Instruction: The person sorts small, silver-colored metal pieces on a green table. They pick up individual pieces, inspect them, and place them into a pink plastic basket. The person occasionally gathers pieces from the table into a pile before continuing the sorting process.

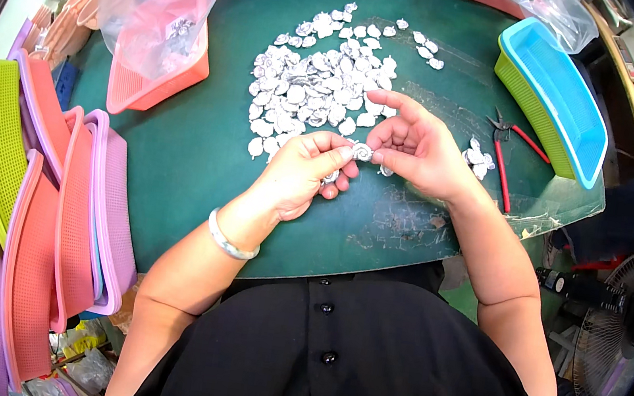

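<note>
A small silvery round piece point(361, 152) with a swirl pattern is pinched between my two hands, just in front of the pile. My left hand point(300, 170) grips its left edge with thumb and forefinger; a second silvery piece point(331, 177) shows under the fingers. My right hand point(419, 151) has thumb and fingertip on the right edge, its forefinger raised. Another silvery piece point(386, 171) lies partly hidden below the right hand. Beyond them spreads a pile of silvery metal pieces point(299, 93), many overlapping.
Red-handled pliers point(503, 160) lie right of my right hand, beside a small cluster of pieces point(479, 160). A blue-and-green basket point(592, 146) stands at the right edge. A pink basket point(134, 98) with a plastic bag point(158, 9) is at left. Stacked baskets point(32, 265) crowd the left side.
</note>
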{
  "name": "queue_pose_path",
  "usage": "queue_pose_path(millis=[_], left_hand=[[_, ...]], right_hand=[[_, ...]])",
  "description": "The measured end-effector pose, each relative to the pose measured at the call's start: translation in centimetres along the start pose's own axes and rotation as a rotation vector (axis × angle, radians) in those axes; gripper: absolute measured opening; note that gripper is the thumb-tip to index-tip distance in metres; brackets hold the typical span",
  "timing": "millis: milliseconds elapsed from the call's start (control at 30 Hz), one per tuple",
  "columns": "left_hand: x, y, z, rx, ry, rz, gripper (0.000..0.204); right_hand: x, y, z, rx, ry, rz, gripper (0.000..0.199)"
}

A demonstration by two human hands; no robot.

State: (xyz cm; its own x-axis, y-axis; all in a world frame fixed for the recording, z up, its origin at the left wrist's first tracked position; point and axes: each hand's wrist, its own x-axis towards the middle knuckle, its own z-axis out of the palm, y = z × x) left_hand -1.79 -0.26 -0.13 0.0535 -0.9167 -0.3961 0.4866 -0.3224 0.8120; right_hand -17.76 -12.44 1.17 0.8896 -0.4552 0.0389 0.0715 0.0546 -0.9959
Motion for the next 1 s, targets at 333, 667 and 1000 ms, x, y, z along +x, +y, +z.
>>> queue_pose_path(millis=[333,667,1000], left_hand=[[-0.2,0.2,0.0,-0.004,0.003,-0.004,0.01],[-0.2,-0.2,-0.6,-0.088,-0.017,-0.034,0.02],[-0.2,0.4,-1.7,-0.104,-0.054,-0.026,0.021]], right_hand=[[-0.1,-0.5,1.2,-0.262,0.0,-0.169,0.059],[10.2,-3.7,-2.1,-0.36,0.0,0.292,0.045],[22.8,-9.3,-4.3,-0.066,0.562,-0.144,0.06]])
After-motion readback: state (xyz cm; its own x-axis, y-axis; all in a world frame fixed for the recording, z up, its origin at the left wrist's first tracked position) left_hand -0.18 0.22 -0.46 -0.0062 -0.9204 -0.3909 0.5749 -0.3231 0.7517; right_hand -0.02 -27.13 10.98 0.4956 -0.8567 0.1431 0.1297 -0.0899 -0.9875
